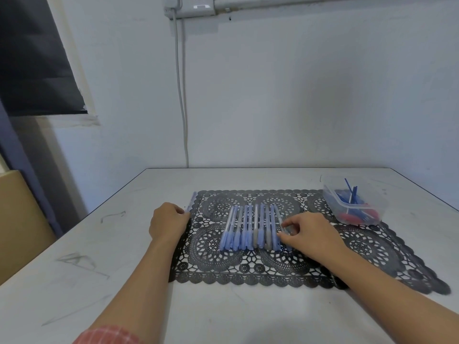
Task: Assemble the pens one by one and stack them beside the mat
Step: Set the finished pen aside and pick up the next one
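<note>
- Left hand [169, 223] was curled round a pale blue capped pen [192, 204] lying along the mat's left edge; right hand [309, 232] pinched the rightmost grey pen [280, 218] of the row.
- White scuffed table [223, 314] carried everything.
- Black lace-pattern mat [273, 266] lay flat on it.
- Row of blue- and grey-capped pens [248, 232] lay side by side at mat centre, caps toward the person.
- Clear plastic tub [372, 212] sat on the mat's far right corner, holding blue refills [351, 193] and red parts [352, 217].
</note>
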A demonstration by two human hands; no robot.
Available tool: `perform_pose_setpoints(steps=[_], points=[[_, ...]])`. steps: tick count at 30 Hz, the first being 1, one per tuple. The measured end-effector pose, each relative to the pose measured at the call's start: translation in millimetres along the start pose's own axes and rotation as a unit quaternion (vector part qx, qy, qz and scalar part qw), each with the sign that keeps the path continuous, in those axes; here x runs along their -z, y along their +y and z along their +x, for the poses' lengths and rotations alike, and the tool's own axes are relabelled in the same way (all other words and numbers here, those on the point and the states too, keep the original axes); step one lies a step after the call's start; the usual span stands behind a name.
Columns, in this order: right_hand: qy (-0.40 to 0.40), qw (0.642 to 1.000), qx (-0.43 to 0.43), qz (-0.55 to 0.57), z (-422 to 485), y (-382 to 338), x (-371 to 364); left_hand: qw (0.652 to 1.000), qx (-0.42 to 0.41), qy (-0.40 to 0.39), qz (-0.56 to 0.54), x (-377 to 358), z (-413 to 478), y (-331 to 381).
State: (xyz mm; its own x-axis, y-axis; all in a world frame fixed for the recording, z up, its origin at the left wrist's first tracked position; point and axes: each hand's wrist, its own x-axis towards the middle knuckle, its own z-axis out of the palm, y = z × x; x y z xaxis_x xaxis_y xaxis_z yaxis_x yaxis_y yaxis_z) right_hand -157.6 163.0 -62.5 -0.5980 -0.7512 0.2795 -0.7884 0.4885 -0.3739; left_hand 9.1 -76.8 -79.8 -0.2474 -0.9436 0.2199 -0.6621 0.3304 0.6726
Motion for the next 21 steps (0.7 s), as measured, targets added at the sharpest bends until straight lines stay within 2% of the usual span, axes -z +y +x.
perform_pose_setpoints(steps=[13,18,21], points=[[0.005,1.000,-0.029,-0.006,0.6,1.0,-1.9,1.000,-0.003,0.003,-0.007,1.2,0.3,0.0],[0.070,0.987,-0.057,0.133,1.9,3.6,1.8,0.994,-0.098,0.036,-0.031,4.3,-4.2,12.8],[0.110,0.960,-0.072,0.248,0.9,-0.6,6.2,0.984,-0.166,0.030,-0.061,6.0,-13.4,29.2]])
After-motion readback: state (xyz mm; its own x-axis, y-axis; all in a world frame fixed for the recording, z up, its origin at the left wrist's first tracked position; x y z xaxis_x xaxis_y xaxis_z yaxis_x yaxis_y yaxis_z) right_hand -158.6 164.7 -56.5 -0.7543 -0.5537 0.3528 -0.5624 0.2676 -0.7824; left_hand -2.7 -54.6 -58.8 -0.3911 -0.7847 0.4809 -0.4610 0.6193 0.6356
